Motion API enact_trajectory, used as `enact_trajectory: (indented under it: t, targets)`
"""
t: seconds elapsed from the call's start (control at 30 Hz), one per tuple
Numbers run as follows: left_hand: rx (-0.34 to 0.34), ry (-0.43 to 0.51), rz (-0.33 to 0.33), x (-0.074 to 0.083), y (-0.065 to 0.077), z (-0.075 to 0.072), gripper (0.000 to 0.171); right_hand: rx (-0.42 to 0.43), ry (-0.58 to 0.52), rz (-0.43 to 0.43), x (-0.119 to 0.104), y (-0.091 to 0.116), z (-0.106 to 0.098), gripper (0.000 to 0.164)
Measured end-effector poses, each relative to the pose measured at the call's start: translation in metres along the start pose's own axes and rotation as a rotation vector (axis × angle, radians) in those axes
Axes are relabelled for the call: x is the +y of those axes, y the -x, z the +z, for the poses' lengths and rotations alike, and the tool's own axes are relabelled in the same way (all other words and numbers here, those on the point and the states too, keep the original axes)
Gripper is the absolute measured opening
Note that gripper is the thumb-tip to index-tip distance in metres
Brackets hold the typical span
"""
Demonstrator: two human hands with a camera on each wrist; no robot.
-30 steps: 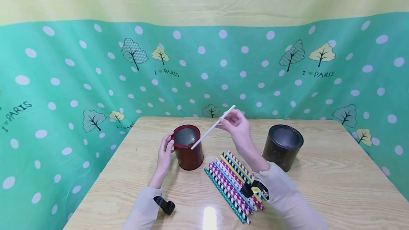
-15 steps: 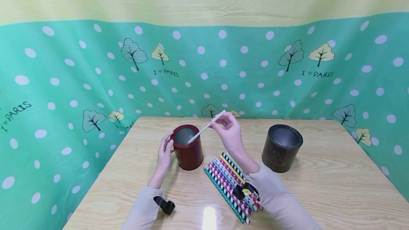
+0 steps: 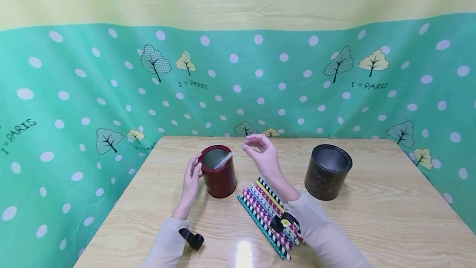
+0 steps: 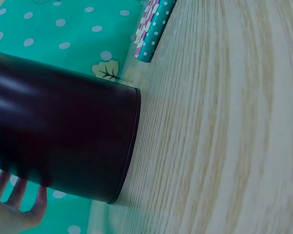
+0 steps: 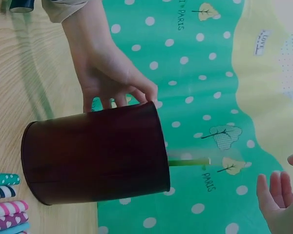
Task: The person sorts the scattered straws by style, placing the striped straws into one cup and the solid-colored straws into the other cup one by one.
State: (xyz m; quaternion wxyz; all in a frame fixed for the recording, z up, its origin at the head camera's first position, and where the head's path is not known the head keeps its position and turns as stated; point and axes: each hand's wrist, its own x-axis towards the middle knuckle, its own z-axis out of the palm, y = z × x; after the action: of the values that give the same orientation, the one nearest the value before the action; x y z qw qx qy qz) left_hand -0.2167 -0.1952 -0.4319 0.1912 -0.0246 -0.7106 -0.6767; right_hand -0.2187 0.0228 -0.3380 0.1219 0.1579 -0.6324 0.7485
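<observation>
My left hand holds the left side of a dark red can near the rim, thumb and fingers against its wall. In the left wrist view, its fingertips touch the can's side. A pale paper straw, blurred, leans in the can's mouth. A green straw sticks out of the mouth in the right wrist view. My right hand hovers right of the can, fingers loosely curved and holding nothing, apart from the straw.
Several patterned paper straws lie side by side on the wooden table, partly under my right forearm. A dark brown can stands upright to the right. A green dotted cloth hangs behind the table.
My right hand moves left and lowers the pale straw to the red can, then lets it go. The straw drops into the can's mouth. My left hand stays on the can.
</observation>
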Motion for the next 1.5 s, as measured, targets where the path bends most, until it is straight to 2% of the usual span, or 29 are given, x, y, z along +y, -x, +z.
enact_trajectory:
  t: [0.17, 0.5, 0.97, 1.1, 1.3, 1.5]
  targets:
    - [0.01, 0.01, 0.013, -0.011, -0.004, -0.002, 0.034, -0.035, 0.034, 0.04, 0.004, -0.001, -0.008, 0.025]
    - [0.013, -0.012, 0.029, -0.014, -0.006, -0.004, 0.035, -0.155, 0.204, 0.137, 0.018, 0.0, -0.036, 0.025]
    - [0.004, -0.006, 0.032, -0.014, -0.005, -0.002, 0.035, -0.359, 0.454, 0.129, 0.045, 0.003, -0.074, 0.024]
    - [0.003, -0.006, 0.031, -0.014, -0.006, -0.001, 0.035, -0.397, 0.514, 0.169, 0.051, 0.003, -0.08, 0.023]
    - [0.007, -0.021, 0.039, -0.016, -0.006, -0.001, 0.034, -0.455, 0.565, 0.232, 0.061, 0.005, -0.088, 0.022]
    - [0.005, -0.024, 0.042, -0.016, -0.006, -0.001, 0.035, -0.509, 0.589, 0.25, 0.068, 0.009, -0.096, 0.021]
